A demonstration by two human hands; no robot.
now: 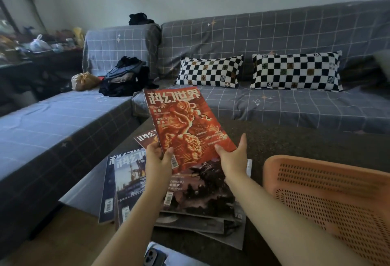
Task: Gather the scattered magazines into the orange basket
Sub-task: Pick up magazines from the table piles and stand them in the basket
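Red glossy magazine [185, 124] gripped at near corners by left hand [157, 158] and right hand [233, 156], fingers closed; long axis near-to-far, title end far, tilted left; orange perforated plastic basket [329, 200] near right.

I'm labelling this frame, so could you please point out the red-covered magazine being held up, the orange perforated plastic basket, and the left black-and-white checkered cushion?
red-covered magazine [185, 124]: head view, centre of cover.
orange perforated plastic basket [329, 194]: head view, perforated wall.
left black-and-white checkered cushion [209, 71]: head view, middle of its face.
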